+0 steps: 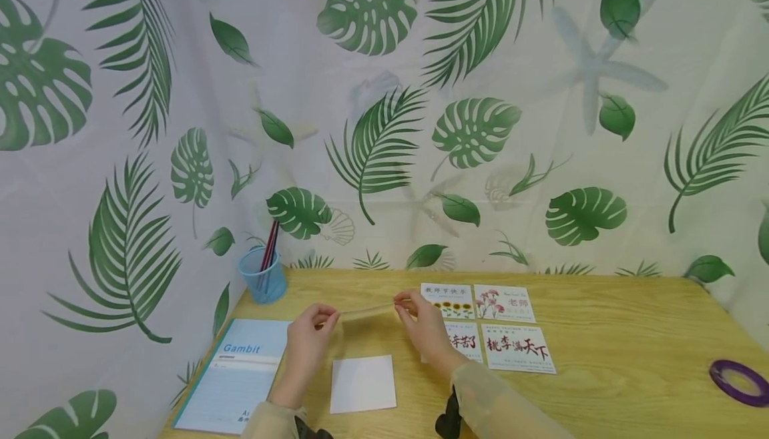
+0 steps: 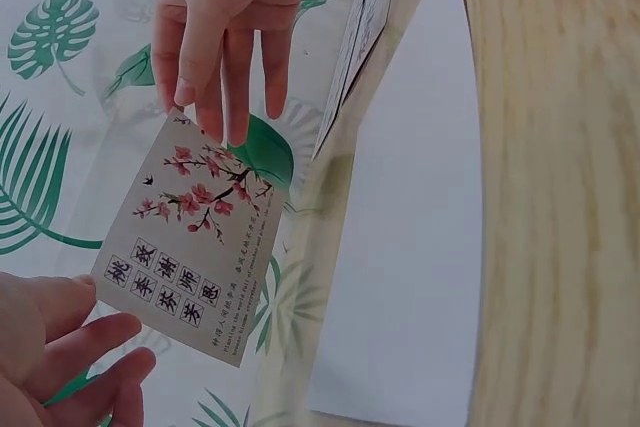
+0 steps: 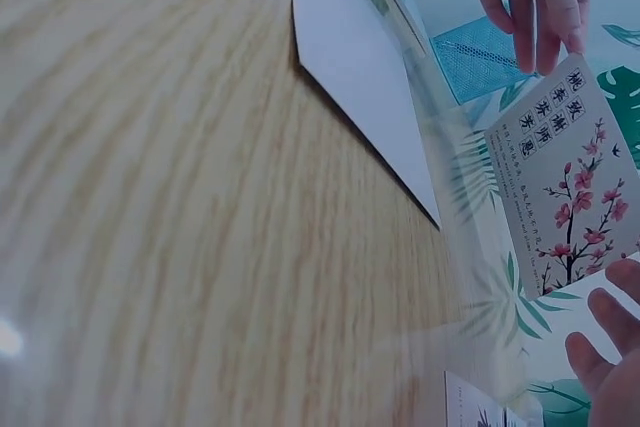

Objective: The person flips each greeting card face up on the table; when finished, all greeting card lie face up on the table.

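Observation:
A greeting card (image 1: 368,309) is held up above the table between both hands, nearly edge-on in the head view. My left hand (image 1: 310,339) pinches one end with thumb and fingertips, while my right hand (image 1: 428,332) pinches the opposite end. In the left wrist view the printed face of the card (image 2: 200,247) shows pink blossoms on a branch and boxed Chinese characters. The right wrist view shows the same face of the card (image 3: 568,182). Below the hands lies a white square of card or paper (image 1: 363,384), blank on top.
Several printed cards (image 1: 519,347) lie in two rows beside my right hand. A pale blue notebook (image 1: 240,372) lies at the left, with a blue mesh pen cup (image 1: 267,285) behind it. A purple tape roll (image 1: 717,385) sits far right. Leaf-patterned cloth (image 1: 384,239) hangs behind the table.

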